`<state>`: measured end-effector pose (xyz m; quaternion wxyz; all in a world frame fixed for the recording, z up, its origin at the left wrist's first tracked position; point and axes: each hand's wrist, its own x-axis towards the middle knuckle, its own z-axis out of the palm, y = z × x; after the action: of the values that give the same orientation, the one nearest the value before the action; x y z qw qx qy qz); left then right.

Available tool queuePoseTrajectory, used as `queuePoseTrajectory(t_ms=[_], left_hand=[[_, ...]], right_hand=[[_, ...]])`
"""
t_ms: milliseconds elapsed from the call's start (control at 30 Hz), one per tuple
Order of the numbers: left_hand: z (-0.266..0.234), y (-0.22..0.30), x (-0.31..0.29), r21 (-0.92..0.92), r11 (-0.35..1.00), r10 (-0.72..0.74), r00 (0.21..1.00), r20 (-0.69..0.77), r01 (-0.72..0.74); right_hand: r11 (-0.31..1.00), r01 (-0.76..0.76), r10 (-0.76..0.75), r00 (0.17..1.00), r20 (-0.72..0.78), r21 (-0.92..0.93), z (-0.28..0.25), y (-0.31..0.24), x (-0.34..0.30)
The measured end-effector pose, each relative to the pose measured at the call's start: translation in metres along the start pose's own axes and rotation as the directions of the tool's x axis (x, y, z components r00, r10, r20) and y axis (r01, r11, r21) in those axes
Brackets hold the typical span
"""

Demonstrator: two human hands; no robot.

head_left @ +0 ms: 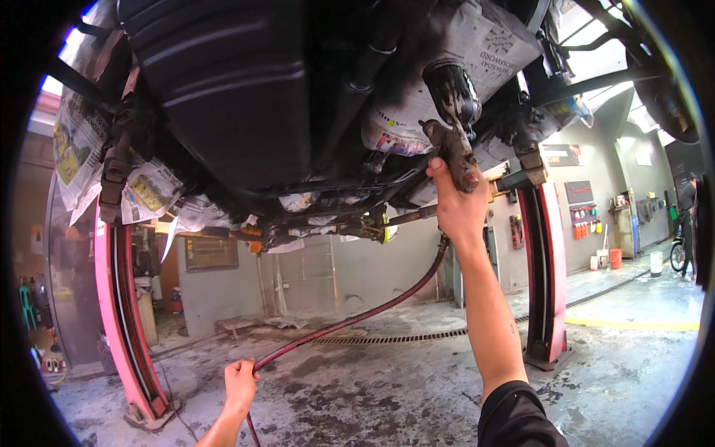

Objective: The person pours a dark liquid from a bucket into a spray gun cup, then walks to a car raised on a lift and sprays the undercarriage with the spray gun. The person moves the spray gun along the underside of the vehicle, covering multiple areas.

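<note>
Sleeve (518, 419) below spray gun (456, 149), aslant up-left.

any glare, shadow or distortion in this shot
In the head view, the left post leans with fisheye distortion; in the same view, heavy shadow darkens the underbody, highlights gleam on the cup, and bright light pales the floor at right.

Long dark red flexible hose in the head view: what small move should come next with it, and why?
Probably feed a little slack with the left hand: the hose curves from it up to the right hand, which grips a dark-smeared metal spray gun raised beneath the black vehicle underside, and a tight line could tug it.
</note>
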<state>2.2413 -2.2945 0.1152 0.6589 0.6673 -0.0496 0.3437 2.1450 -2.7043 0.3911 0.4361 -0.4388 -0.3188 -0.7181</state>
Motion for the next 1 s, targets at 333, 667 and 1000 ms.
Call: queuePoseTrajectory(t_ms=[333, 667, 1000], left_hand=[[-0.005, 0.047, -0.003, 0.017, 0.975, 0.219, 0.970, 0.107, -0.222], [0.008, 0.032, -0.026, -0.134, 0.975, 0.199, 0.967, 0.157, -0.179], [0.023, 0.032, -0.043, -0.071, 0.971, 0.236, 0.951, 0.200, -0.226]], right_hand=[[0.967, -0.091, 0.104, 0.994, 0.044, -0.237, -0.032, -0.037, -0.027], [0.981, 0.014, 0.011, 0.992, 0.123, -0.194, -0.048, -0.062, -0.020], [0.955, 0.078, -0.013, 0.975, 0.222, -0.287, -0.066, -0.066, -0.035]])
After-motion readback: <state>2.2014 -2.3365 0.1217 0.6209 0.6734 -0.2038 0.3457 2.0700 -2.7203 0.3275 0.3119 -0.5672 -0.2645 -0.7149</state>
